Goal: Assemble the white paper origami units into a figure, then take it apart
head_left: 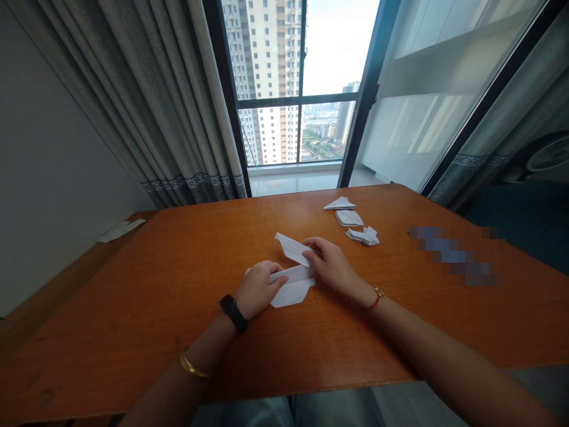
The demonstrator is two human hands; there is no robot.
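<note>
Two hands work at one folded white paper [291, 284] above the near-middle part of the wooden table [186, 249]. The left hand [258, 289] pinches its left side, thumb on top; the right hand [326, 264] grips the raised flap and its right end between thumb and fingers. Both grips are closed on the paper.

Beyond the right hand lie three folded white pieces in a rough row: a pointed dart [341, 203] farthest off, a squarish packet [349, 218] just nearer, and a many-cornered piece [363, 236] nearest. The dart's tip points left.

The held paper's lower part has its long axis running left to right, rising slightly away from the person at the right; the raised flap slants from far left to near right.

One black watch [233, 313] and one gold bangle [194, 365] are on the left arm, one red cord bracelet [376, 299] on the right wrist. A blurred patch [453, 255] hides something on the table's right.
</note>
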